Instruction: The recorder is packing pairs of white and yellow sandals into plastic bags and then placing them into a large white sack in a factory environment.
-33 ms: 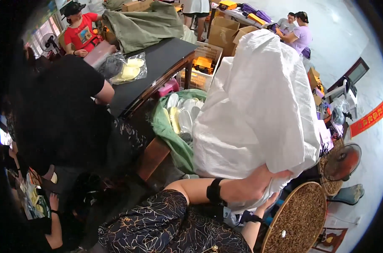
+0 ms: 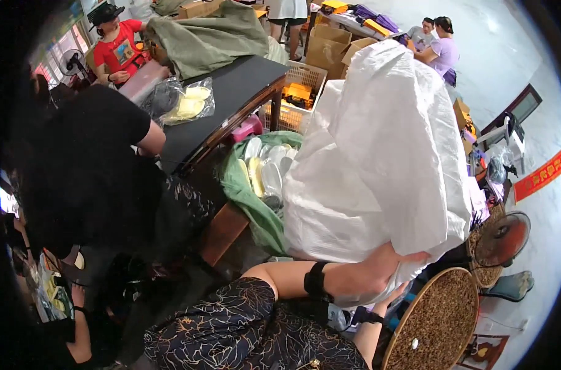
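Observation:
A large white woven sack (image 2: 379, 160) stands puffed up in front of me. My left hand (image 2: 379, 268), with a black band on its wrist, grips the sack's near lower part; a fold of the cloth covers some of its fingers. Just below and to the right, my right hand (image 2: 388, 299) holds the sack's gathered lower edge, its fingertips partly hidden by the material. Left of the sack, an open green sack (image 2: 256, 213) contains several slipper soles (image 2: 271, 176) in white, yellow and grey, some in clear plastic.
A round woven tray of brown pieces (image 2: 438, 320) stands at my right, near a fan (image 2: 502, 237). A dark table (image 2: 237, 92) bears bagged yellow slippers (image 2: 191, 105). A person in black (image 2: 95, 166) is close on my left. Beyond are a white crate (image 2: 308, 77) and cardboard boxes (image 2: 327, 49).
The whole view has shifted very slightly. Both hands keep their place on the white sack.

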Tool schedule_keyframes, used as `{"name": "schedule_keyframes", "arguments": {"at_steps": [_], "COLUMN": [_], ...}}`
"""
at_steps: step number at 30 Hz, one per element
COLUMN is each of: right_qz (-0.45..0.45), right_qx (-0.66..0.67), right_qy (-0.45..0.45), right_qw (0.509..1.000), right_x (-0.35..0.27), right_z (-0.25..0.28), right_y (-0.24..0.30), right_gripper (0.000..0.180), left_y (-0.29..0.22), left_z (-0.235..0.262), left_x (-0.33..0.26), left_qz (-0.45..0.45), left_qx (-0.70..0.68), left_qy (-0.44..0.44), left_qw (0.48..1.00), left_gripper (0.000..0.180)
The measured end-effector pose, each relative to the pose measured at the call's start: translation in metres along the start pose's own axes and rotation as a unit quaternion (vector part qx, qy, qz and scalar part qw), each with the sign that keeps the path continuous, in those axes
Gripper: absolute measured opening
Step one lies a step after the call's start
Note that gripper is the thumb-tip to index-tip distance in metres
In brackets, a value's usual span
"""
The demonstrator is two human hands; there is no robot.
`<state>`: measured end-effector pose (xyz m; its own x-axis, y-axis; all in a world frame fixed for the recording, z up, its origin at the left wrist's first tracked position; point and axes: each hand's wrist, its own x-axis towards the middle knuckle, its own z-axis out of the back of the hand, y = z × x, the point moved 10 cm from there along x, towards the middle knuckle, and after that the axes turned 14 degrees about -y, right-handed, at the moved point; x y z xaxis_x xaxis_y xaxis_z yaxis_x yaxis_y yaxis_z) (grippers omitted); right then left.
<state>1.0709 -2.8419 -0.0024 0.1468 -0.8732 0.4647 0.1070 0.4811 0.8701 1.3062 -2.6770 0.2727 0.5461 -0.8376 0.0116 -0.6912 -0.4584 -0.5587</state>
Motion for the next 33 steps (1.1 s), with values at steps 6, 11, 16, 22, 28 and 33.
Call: {"name": "schedule_keyframes", "arguments": {"at_steps": [6,11,16,22,28,33], "right_qz": [-0.054,-0.095,-0.133,0.015,0.156,0.386], "right_qx": [0.106,0.204,0.295,0.091,0.046,0.009], "right_qy": [0.005,0.006,0.018,-0.001,0.133,0.396], "right_qw": [0.993,0.974,0.946,0.996,0.978,0.833], "right_x": [0.061,0.113,0.178,0.246,0.240,0.114], "right_z": [-0.079,-0.160,-0.206,-0.225,-0.297,-0.421], "right_y": [-0.007,0.011,0.006,0.072,0.170,0.254], "right_gripper": [0.041,0.036,0.030,0.018,0.007,0.014], "left_y": [-0.006,-0.014,0.005,-0.086,-0.133,-0.041], "left_z": [0.001,0.006,0.027,0.092,0.307,0.568], "left_x": [0.059,0.121,0.171,0.172,0.119,0.048], "left_qz": [0.167,0.016,0.130,-0.030,-0.162,-0.078], "left_qx": [-0.103,0.033,-0.146,-0.106,-0.151,0.046], "left_qy": [-0.106,-0.098,-0.144,-0.250,-0.481,-0.715], "left_qw": [0.975,0.994,0.970,0.962,0.848,0.693], "left_gripper": [0.031,0.028,0.026,0.040,0.035,0.051]}}
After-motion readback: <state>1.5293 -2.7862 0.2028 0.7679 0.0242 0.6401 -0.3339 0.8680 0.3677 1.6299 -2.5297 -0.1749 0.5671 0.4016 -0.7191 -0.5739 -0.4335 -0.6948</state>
